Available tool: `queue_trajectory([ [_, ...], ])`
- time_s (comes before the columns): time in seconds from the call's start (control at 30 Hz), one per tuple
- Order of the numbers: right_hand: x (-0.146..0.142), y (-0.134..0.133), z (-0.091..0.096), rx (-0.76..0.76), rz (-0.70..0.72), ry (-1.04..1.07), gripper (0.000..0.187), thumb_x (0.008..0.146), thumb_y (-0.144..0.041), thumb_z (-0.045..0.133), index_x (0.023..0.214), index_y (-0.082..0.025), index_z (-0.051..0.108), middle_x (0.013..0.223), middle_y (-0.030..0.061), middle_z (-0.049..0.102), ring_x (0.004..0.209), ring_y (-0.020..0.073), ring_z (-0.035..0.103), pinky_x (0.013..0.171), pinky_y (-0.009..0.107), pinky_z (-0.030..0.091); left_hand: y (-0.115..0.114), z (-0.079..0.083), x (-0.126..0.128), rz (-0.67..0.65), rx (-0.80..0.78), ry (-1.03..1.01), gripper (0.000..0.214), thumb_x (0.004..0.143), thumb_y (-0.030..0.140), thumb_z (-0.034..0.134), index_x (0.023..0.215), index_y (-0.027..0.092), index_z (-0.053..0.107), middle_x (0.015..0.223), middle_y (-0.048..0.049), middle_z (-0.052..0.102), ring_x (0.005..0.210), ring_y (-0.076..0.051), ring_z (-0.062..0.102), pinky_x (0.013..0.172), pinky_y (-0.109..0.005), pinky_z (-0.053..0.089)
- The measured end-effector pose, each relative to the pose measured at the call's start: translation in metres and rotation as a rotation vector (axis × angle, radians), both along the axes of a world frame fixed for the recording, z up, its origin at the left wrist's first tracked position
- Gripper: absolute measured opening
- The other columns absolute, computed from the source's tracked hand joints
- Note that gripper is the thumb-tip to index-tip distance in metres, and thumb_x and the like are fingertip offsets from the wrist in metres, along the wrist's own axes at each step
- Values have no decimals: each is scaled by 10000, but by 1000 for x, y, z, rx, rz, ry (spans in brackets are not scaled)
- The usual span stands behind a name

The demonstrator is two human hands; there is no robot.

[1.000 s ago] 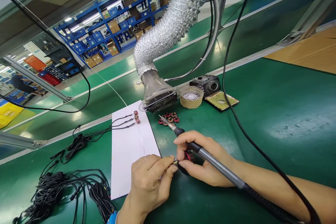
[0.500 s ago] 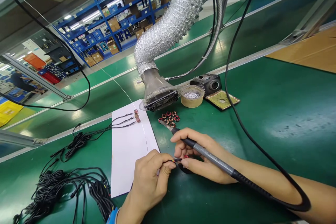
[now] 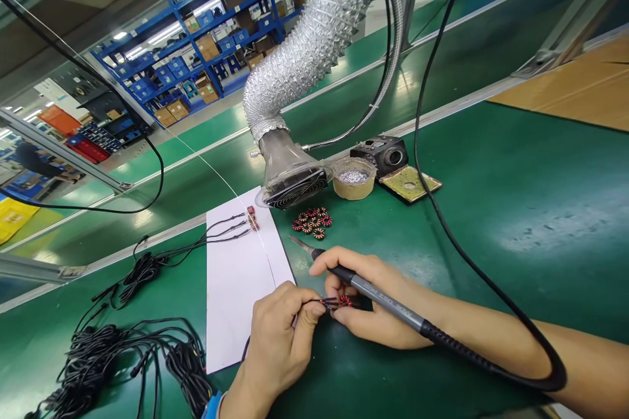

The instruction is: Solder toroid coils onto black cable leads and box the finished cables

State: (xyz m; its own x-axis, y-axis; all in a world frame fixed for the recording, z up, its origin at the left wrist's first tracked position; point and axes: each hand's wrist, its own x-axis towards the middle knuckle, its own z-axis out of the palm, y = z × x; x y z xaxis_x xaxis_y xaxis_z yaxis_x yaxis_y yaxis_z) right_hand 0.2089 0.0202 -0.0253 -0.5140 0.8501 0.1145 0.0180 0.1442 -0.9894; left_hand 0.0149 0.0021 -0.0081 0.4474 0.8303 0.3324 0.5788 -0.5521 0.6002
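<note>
My right hand (image 3: 373,304) is closed around a soldering iron (image 3: 378,292) whose tip points up and left over the green mat, and its fingertips also pinch a small red-and-black wound coil (image 3: 344,302). My left hand (image 3: 282,340) is closed in a pinch on a thin black wire (image 3: 314,302) that meets the coil. Both hands sit just right of a white paper sheet (image 3: 236,288).
A pile of small wound coils (image 3: 311,221) lies ahead of the iron tip. Behind it stand a fume extractor hose with fan mouth (image 3: 295,177), a tin of solder wool (image 3: 354,180) and a sponge plate (image 3: 410,183). Black cable bundles (image 3: 122,353) lie at the left.
The soldering iron has tilted lower and its tip moved left, away from the coil pile. My left hand's pinch on the wire stays against the coil. The view shifted slightly.
</note>
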Motion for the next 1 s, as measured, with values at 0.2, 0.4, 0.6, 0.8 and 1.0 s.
queue_trajectory([
  [0.2, 0, 1, 0, -105, 15, 29, 438, 718, -72, 580, 1113, -230, 474, 761, -48, 578, 616, 87, 538, 574, 201, 448, -1, 0, 0, 16, -113, 28, 294, 978, 268, 437, 766, 171, 616, 637, -1, 567, 587, -110, 531, 559, -213, 370],
  [0.4, 0, 3, -3, -272, 52, 112, 472, 718, -86, 616, 1134, -230, 445, 758, -51, 583, 609, 103, 603, 531, 198, 447, -2, 2, 2, 20, -196, 33, 346, 988, 282, 407, 710, 176, 584, 623, 11, 560, 573, -101, 513, 558, -215, 353],
  [0.6, 0, 2, -4, -298, 64, 129, 528, 682, -69, 622, 1152, -228, 442, 741, -62, 569, 605, 89, 562, 545, 196, 448, -3, 0, 3, 22, -134, 21, 286, 964, 252, 444, 727, 177, 585, 643, -1, 572, 593, -109, 526, 557, -217, 365],
  [0.8, -2, 3, 1, -236, -23, 33, 517, 668, -83, 611, 1140, -225, 454, 723, -58, 581, 602, 93, 522, 551, 204, 421, -3, -3, 2, -6, 5, 21, 180, 923, 201, 499, 782, 169, 608, 650, -13, 589, 577, -113, 522, 533, -216, 364],
  [1.0, -3, 4, 6, -154, -95, -53, 468, 675, -139, 647, 1102, -227, 478, 698, -56, 604, 580, 99, 513, 551, 214, 423, -3, -6, 1, -13, 65, 44, 135, 899, 175, 537, 812, 163, 639, 650, -18, 614, 566, -115, 540, 525, -213, 379],
])
